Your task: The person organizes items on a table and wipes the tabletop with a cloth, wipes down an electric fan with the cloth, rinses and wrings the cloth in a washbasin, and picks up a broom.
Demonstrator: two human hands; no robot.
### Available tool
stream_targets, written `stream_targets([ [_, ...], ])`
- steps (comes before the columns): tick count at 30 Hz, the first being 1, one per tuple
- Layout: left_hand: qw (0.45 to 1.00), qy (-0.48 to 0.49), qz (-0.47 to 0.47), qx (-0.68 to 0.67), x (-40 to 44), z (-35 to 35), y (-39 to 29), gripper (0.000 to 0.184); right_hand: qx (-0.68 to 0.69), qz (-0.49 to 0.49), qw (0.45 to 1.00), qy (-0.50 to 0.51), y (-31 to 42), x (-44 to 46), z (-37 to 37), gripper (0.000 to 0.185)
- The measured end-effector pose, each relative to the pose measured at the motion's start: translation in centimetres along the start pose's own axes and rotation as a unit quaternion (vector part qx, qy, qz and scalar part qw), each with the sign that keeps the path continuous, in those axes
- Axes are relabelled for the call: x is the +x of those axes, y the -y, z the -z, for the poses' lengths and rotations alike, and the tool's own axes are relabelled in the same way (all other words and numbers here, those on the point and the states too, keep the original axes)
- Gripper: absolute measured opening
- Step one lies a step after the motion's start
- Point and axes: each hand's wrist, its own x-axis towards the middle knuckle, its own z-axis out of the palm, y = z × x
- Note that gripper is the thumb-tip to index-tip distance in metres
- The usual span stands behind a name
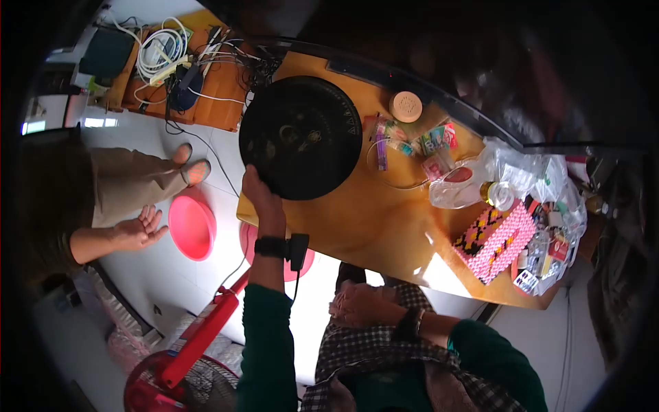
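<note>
My left hand (262,192) is closed at the near left edge of a large round black disc (302,137). Pale markings show near its middle and its right rim. The disc lies over the left end of the wooden table (343,220); its underside and most of my fingertips are hidden. A black wrist strap carries a small box with a cable (298,253). Low over my lap, in front of a checked cloth (357,350), my right hand (360,303) has its fingers curled in. Whether anything is inside them I cannot make out.
Another person's open hand (141,230) is at the left, near a pink basin (192,228). A red fan (182,378) stands below. On the table are a round wooden box (406,107), plastic bags (522,172) and a pink beaded box (498,240). Cables (161,55) crowd the far left.
</note>
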Motion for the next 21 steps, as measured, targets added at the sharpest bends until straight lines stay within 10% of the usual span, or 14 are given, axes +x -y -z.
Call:
stream_targets([
  [2,1.000,-0.024,-0.004,0.013,1.5,-0.8,2.1,0.032,-0.605,0.016,0.792,-0.071,3.2,-2.4,-3.4,0.025],
  [9,0.987,-0.120,-0.023,0.100,4.0,-2.1,5.3,0.030,-0.757,0.135,0.638,0.044,7.4,-1.5,-6.4,0.026],
  [10,0.988,-0.121,-0.022,0.093,4.3,-2.4,5.3,0.031,-0.638,-0.095,0.764,0.006,8.2,-0.8,-6.6,0.028],
  [13,0.994,-0.100,0.001,0.048,4.9,-2.9,5.3,0.034,-0.706,0.018,0.707,-0.013,4.7,-2.3,-4.3,0.029],
  [16,0.936,-0.132,-0.029,0.325,8.4,-1.2,7.9,0.040,-0.200,-0.085,0.975,-0.041,-6.9,-3.5,5.7,0.031],
  [19,0.870,-0.132,-0.060,0.471,8.5,-1.6,7.7,0.044,-0.553,-0.092,0.824,-0.084,5.8,-3.3,-5.5,0.034],
  [21,0.836,-0.120,-0.065,0.531,7.3,-3.0,5.5,0.042,-0.458,-0.029,0.886,-0.068,4.0,-3.1,-4.7,0.023],
])
